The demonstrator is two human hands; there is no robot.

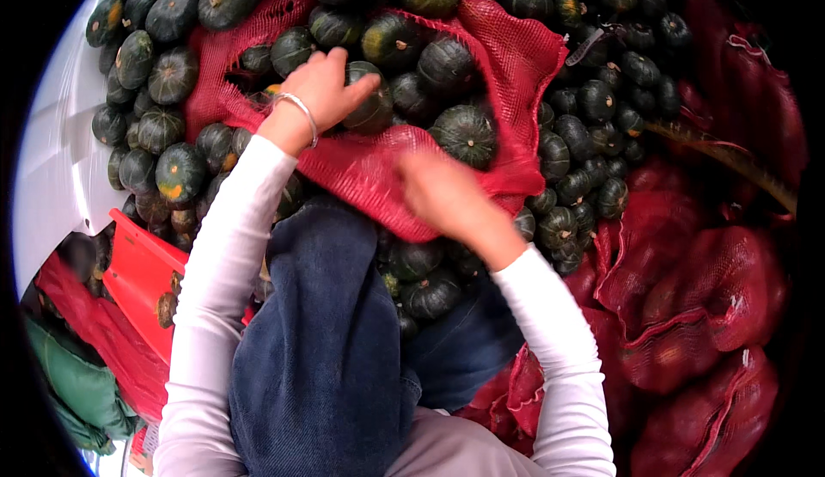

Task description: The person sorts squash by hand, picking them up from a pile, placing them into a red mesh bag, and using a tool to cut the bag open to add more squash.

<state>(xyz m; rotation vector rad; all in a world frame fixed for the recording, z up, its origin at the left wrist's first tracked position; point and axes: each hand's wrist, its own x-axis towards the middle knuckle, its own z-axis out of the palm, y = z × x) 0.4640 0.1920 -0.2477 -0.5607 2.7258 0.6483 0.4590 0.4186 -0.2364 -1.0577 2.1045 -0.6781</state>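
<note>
A red mesh bag (526,60) lies with its mouth spread over a heap of small dark green pumpkins. Several pumpkins, among them one round ribbed pumpkin (465,136), show inside the mouth. At the bag's left side is my left hand (320,92), thumb and fingers apart, above the pumpkins and next to a mottled pumpkin (369,103). It holds nothing that I can see. My right hand (447,195) is at the near part of the bag, over the red mesh. Motion smears its fingers, so whether they grip the mesh is unclear.
Filled red mesh bags (687,292) are piled at the right. More pumpkins (593,99) surround the open bag. A red plastic scoop-like piece (142,275) stands at the left, near a green sack (77,382) and a pale wall-like surface (69,150). My knees are close below the bag.
</note>
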